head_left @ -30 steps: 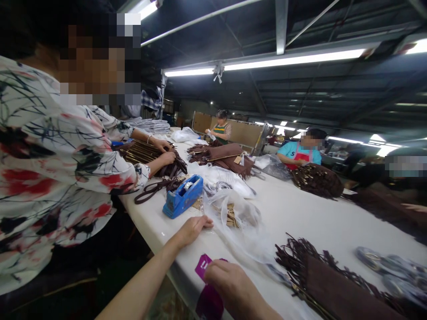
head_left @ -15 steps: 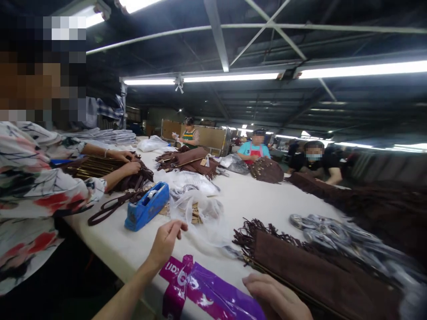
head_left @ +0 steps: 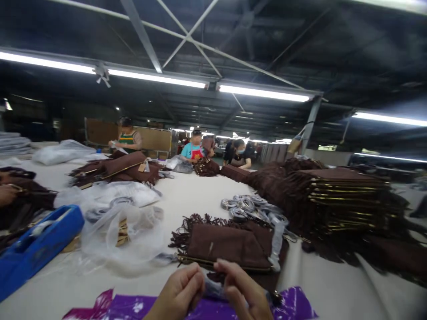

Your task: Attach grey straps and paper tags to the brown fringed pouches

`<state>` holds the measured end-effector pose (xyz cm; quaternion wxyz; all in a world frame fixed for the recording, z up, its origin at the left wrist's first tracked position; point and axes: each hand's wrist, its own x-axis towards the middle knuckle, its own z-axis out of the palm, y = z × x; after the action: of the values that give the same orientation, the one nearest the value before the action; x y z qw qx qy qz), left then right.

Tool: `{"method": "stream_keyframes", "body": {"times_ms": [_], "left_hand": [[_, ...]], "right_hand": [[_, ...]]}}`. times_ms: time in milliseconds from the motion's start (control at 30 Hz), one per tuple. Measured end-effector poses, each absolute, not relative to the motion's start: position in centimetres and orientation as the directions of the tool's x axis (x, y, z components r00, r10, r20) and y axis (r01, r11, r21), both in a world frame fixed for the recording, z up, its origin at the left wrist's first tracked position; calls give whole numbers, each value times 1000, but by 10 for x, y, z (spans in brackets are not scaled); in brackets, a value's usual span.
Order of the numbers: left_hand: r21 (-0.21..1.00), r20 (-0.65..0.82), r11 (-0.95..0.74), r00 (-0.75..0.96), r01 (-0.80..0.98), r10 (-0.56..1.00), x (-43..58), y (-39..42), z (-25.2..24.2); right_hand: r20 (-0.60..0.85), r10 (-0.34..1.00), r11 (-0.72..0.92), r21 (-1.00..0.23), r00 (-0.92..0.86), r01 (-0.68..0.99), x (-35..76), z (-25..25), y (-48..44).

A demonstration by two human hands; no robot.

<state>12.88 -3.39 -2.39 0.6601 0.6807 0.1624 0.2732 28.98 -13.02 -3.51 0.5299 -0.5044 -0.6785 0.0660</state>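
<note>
My left hand [head_left: 178, 293] and my right hand [head_left: 243, 291] meet at the bottom middle, fingertips pinched together on a small clear wrapped piece [head_left: 211, 288] between them. Under both hands lies a purple plastic bag [head_left: 133, 306] with white print. Just beyond my fingers a brown fringed suede bag [head_left: 227, 242] with a gold zip lies flat on the white table [head_left: 333, 293].
A blue tape dispenser [head_left: 33, 246] sits at the left, beside clear plastic bags [head_left: 123, 233]. Wrapped metal chains [head_left: 250, 206] lie mid-table. A tall stack of brown fringed bags [head_left: 336, 195] fills the right. A co-worker's hand [head_left: 6, 193] shows at far left; other workers [head_left: 195, 151] stand far back.
The view has swung right. My left hand has left the clear bags and joined my right hand over the purple bag, both now pinching a small clear piece.
</note>
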Motion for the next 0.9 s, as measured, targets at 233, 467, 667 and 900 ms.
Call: {"method": "stream_keyframes", "body": {"times_ms": [233,467,667,900], "left_hand": [[961,209,-257,866,-97,454,214,-41,-19],[959,173,-280,857,-35,486,290,-25,-24],[832,47,-542,958,120,284,349,8,-4],[299,332,-802,732,517,596,404,112,-6]], "right_hand": [[607,763,423,-727,220,542,339,-14,-112],[611,753,393,-715,243,579,397,-16,-102],[304,676,431,-902,671,-25,464,-34,-82],[91,702,290,-943,706,-166,494,-67,-73]]}}
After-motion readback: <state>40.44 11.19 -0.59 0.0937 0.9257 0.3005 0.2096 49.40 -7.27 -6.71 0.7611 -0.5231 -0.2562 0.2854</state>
